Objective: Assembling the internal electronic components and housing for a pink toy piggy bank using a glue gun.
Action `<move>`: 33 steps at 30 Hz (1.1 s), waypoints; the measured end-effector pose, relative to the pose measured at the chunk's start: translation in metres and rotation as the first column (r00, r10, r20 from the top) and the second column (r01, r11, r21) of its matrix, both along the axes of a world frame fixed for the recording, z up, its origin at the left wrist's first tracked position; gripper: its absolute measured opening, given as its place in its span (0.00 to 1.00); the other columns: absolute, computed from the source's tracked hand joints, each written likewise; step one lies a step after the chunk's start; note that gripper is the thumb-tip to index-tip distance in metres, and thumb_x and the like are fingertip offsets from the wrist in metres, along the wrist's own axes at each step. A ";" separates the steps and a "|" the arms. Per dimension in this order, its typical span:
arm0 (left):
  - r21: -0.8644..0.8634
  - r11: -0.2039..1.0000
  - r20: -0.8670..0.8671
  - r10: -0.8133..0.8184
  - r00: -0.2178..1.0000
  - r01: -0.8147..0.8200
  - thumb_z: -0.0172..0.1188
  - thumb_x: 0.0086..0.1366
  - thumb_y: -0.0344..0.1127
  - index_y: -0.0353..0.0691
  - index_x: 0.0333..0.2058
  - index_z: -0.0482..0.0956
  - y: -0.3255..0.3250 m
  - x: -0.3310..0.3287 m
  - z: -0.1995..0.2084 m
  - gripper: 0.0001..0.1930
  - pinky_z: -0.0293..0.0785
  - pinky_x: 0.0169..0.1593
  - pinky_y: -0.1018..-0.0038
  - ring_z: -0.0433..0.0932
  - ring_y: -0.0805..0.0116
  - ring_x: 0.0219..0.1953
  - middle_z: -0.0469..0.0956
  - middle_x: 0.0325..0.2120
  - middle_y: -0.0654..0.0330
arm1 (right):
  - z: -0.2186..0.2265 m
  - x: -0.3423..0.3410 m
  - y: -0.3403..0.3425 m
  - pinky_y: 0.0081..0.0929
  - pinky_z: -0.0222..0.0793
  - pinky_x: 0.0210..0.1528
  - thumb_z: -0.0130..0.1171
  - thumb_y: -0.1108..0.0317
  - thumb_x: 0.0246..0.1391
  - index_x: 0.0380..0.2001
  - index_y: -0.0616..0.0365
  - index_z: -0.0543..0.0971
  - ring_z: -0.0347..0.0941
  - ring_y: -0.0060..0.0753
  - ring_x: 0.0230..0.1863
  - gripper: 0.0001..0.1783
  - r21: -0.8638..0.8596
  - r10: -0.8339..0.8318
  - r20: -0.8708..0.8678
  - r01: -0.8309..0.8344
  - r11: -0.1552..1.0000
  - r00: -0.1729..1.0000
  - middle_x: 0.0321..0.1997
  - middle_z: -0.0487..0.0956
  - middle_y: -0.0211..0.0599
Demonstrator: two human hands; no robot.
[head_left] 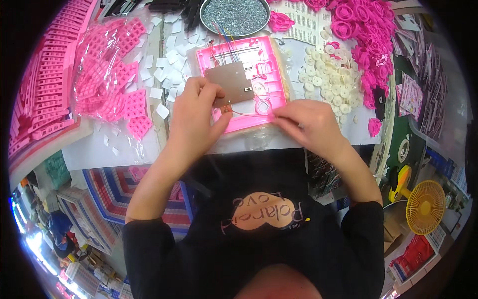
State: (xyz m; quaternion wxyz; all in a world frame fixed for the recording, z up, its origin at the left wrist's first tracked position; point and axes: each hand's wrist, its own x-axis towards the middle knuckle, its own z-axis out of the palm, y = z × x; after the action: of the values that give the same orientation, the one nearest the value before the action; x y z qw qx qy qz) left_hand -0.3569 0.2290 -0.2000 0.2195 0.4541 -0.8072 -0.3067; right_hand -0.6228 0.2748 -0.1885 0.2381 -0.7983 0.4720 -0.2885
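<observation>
Pinching thin reddish wire (249, 115) between your right fingers (294, 110); your left fingers (211, 90) bent at brown circuit board (229, 79), cannot tell if gripping; pink plastic casing (273, 65) beneath.

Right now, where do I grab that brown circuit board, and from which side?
Probably by its thin left edge, from the left, where the left hand touches it: the brown circuit board is flat, and coloured wires lead to its far edge, so reaching there might snag them.
</observation>
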 end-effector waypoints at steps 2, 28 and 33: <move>-0.013 1.000 0.044 -0.005 0.999 0.005 0.71 0.52 0.28 0.37 0.43 0.74 -0.004 -0.004 0.005 0.20 0.74 0.44 0.65 0.76 0.55 0.40 0.70 0.40 0.53 | 0.007 0.000 0.005 0.33 0.74 0.31 0.68 0.68 0.48 0.28 0.56 0.82 0.78 0.37 0.33 0.05 -0.038 0.057 -0.188 -0.065 0.997 0.981 0.29 0.79 0.33; -0.273 0.928 -0.090 -0.286 0.954 0.253 0.70 0.53 0.28 0.41 0.42 0.81 0.025 -0.047 0.002 0.16 0.68 0.45 0.62 0.76 0.59 0.40 0.78 0.37 0.60 | -0.032 -0.024 0.008 0.28 0.66 0.20 0.63 0.68 0.44 0.45 0.51 0.85 0.70 0.28 0.21 0.21 -0.309 0.096 -0.213 -0.160 0.938 0.972 0.19 0.70 0.25; -0.341 0.889 0.005 -0.324 0.946 0.306 0.70 0.52 0.30 0.42 0.45 0.81 0.026 -0.048 -0.007 0.20 0.67 0.48 0.61 0.76 0.62 0.39 0.78 0.38 0.62 | -0.019 -0.019 0.042 0.28 0.65 0.18 0.61 0.69 0.47 0.65 0.56 0.73 0.70 0.27 0.16 0.38 -0.116 0.041 -0.478 -0.109 0.987 0.877 0.16 0.72 0.26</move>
State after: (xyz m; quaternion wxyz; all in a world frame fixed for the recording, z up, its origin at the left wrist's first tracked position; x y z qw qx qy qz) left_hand -0.4048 0.2546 -0.2074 0.2624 0.2649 -0.9045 -0.2071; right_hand -0.6415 0.3169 -0.2075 0.0701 -0.8770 0.4632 -0.1072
